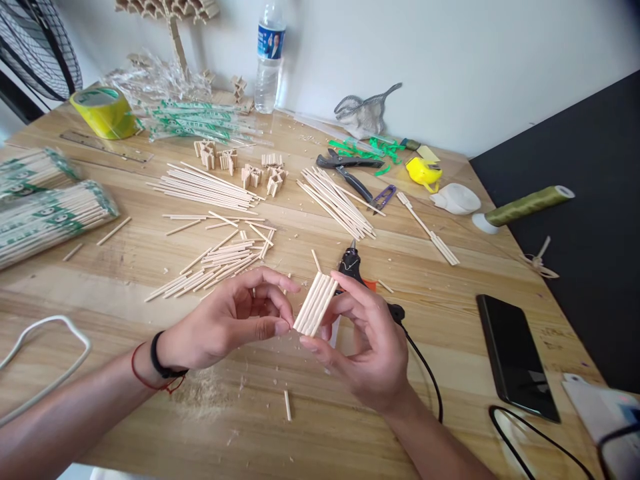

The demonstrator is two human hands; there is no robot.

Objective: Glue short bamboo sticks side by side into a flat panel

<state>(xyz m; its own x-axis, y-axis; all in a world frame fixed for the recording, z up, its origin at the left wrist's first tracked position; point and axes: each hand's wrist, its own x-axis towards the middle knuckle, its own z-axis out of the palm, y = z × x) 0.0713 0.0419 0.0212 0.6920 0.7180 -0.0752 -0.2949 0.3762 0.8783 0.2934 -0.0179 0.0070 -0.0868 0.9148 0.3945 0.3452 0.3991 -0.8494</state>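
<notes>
A small flat panel of short wooden sticks (316, 304), laid side by side, is gripped at its edges by the thumb and fingers of my right hand (367, 337). At the panel's lower left corner, my left hand (240, 317) has its thumb and a finger pinched together. Whether that pinch holds anything is too small to see. Behind my right hand a black glue gun (350, 263) lies on the table, partly covered by the fingers. Cut short sticks (220, 267) lie in a loose pile beyond my left hand. One short stick (287, 405) rests in front of my hands.
Longer sticks (205, 187) and small stick assemblies (253, 175) lie farther back. Pliers (350, 162), purple snips (384, 198) and a yellow tape measure (423, 173) sit back right. A phone (517, 357) and black cables are at right. Bagged sticks (55, 220) lie left; a water bottle (270, 60) stands behind.
</notes>
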